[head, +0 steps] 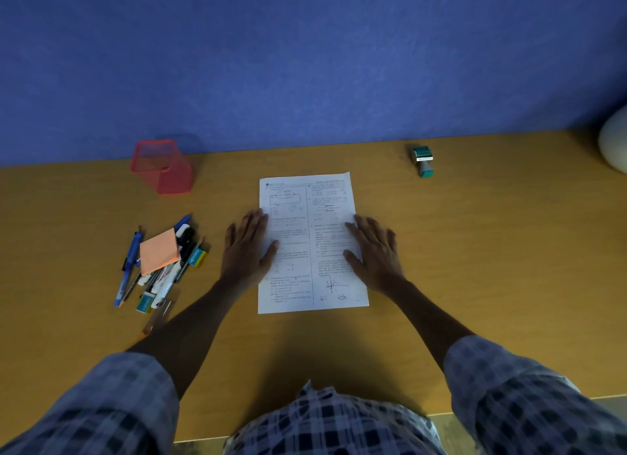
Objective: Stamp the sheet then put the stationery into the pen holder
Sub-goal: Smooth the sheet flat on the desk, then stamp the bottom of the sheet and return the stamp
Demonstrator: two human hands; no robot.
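A printed white sheet (pixel 310 244) lies flat in the middle of the wooden desk (pixel 475 268). My left hand (pixel 246 247) rests flat on its left edge and my right hand (pixel 375 251) rests flat on its right edge, fingers spread, holding nothing. A green and grey stamp (pixel 423 161) lies on its side at the far right, well beyond my right hand. A red mesh pen holder (pixel 163 167) stands upright at the far left. A pile of stationery (pixel 159 264) with pens, erasers and an orange sticky pad lies left of my left hand.
A blue wall (pixel 305 64) runs along the desk's far edge. A white rounded object (pixel 614 142) sits at the far right corner. The desk's near edge runs just in front of my body.
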